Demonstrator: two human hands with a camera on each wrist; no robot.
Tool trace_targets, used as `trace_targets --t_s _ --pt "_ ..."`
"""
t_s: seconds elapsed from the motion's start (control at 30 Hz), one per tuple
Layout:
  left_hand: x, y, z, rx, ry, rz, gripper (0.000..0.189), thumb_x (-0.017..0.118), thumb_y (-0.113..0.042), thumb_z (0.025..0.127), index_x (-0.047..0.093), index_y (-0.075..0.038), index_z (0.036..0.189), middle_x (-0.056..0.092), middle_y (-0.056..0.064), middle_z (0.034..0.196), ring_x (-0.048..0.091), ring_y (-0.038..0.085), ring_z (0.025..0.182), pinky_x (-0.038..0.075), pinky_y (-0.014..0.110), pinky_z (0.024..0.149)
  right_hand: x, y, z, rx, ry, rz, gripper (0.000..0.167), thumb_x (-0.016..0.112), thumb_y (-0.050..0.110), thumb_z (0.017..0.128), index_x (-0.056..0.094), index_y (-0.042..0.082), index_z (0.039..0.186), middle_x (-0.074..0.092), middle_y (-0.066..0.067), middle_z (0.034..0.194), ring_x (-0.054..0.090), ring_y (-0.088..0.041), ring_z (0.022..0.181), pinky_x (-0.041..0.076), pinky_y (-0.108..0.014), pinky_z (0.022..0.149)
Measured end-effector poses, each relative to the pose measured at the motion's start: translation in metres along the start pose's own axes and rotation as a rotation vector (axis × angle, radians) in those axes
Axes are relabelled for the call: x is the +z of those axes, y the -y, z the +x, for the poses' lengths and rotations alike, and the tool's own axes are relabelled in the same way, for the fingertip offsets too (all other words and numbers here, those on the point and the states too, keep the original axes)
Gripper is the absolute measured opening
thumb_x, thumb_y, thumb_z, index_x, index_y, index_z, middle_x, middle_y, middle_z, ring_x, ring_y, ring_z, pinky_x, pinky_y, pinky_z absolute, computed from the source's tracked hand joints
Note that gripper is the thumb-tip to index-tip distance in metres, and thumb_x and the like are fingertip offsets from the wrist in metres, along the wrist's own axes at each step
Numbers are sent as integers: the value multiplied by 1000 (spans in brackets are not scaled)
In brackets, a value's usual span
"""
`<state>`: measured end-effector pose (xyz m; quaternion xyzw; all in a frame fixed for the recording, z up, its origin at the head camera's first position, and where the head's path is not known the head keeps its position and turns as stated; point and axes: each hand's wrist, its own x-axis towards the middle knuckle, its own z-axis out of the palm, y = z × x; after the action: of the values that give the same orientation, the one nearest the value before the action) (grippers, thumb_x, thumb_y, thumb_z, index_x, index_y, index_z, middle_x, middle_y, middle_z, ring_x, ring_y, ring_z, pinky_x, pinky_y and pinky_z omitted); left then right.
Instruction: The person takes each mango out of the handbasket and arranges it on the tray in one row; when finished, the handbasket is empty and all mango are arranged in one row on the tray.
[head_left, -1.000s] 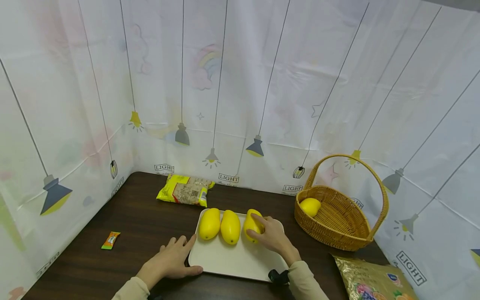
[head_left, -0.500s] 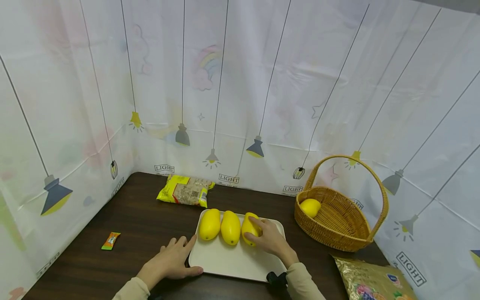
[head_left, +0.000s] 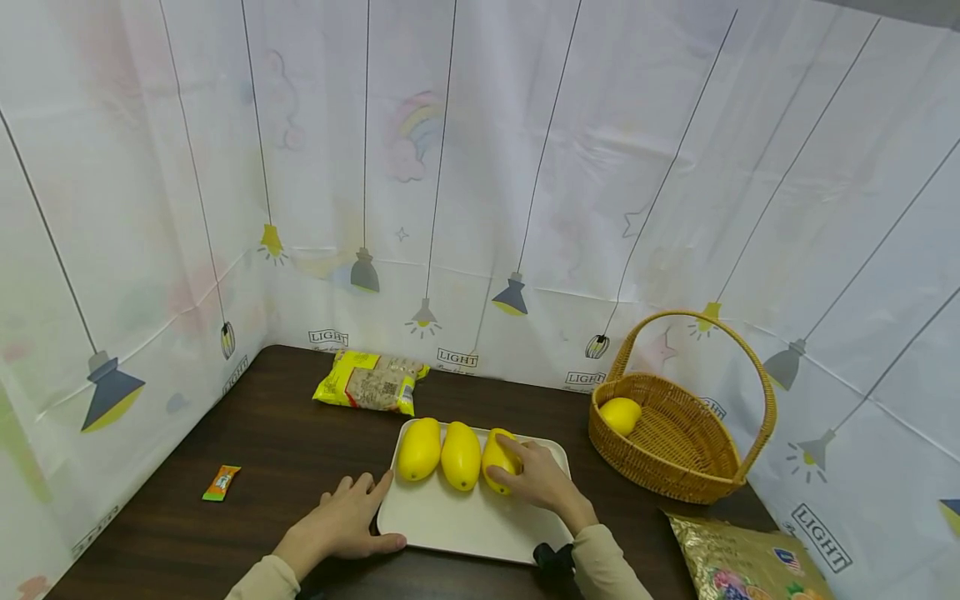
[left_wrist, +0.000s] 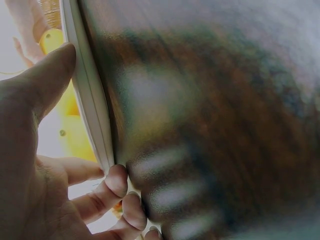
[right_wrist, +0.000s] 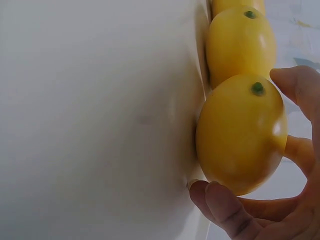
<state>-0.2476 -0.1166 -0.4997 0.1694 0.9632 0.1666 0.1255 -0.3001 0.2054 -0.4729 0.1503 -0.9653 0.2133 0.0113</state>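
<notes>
Three yellow mangoes lie side by side along the far part of the white tray (head_left: 465, 527): the left mango (head_left: 419, 450), the middle mango (head_left: 461, 457) and the right mango (head_left: 498, 457). My right hand (head_left: 542, 479) holds the right mango, thumb and fingers on opposite sides of it. The right wrist view shows that mango (right_wrist: 242, 135) close beside its neighbour (right_wrist: 241, 45), each with a green tip. At the tray's near left corner rests my left hand (head_left: 341, 518), fingers spread. Its thumb (left_wrist: 55, 70) touches the rim, and other fingertips meet the dark table.
A wicker basket (head_left: 675, 479) with a tall handle stands at the right, holding another mango (head_left: 620, 415). A yellow snack bag (head_left: 371, 382) lies behind the tray. A small orange packet (head_left: 222, 482) is at the left, a gold bag (head_left: 750, 558) at the front right.
The right mango has shifted slightly left and nearer to me, closer to the middle one, with my right hand on it. My left hand has stayed at the tray's corner.
</notes>
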Motion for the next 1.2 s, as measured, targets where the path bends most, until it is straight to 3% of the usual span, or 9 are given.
trace_targets --t_s 0.27,0.5,0.57,0.87,1.0,1.2 --pt "-1 -1 -1 -5 8 4 107 67 -76 77 34 -14 158 52 16 137 52 36 114 44 66 92 -4 -1 -3 42 18 20 66 62 56 93 53 19 147 59 -21 140 56 -37 127 48 -56 102" --pt "-2 -2 -2 -6 7 8 107 67 -77 77 35 -14 157 52 16 138 52 36 115 43 67 92 -14 -9 -4 92 1 27 67 62 58 93 50 24 149 53 -21 145 65 -26 101 54 -50 88" --pt "-2 -1 -3 -5 6 9 107 67 -77 77 35 -14 157 52 16 137 52 36 115 44 66 91 -17 -12 -4 96 -12 26 68 62 58 93 50 23 149 53 -22 143 64 -26 100 54 -51 88" --pt "-2 -2 -2 -4 3 4 106 67 -76 78 34 -14 158 52 16 137 52 35 113 44 65 91 -42 -28 -7 129 -43 -30 71 60 58 94 47 18 152 50 -25 146 63 -37 115 51 -57 96" --pt "-2 -2 -2 -4 5 1 106 67 -76 78 34 -15 158 52 16 136 52 35 113 44 65 91 -56 -39 -8 126 -53 -42 76 57 61 94 44 15 153 48 -28 147 64 -38 113 52 -57 95" --pt "-3 -2 -2 -5 9 -6 106 67 -75 78 33 -15 158 52 16 136 51 34 112 44 65 91 -77 -59 -8 113 -105 -71 78 56 61 96 42 11 154 48 -32 146 57 -47 124 46 -64 100"
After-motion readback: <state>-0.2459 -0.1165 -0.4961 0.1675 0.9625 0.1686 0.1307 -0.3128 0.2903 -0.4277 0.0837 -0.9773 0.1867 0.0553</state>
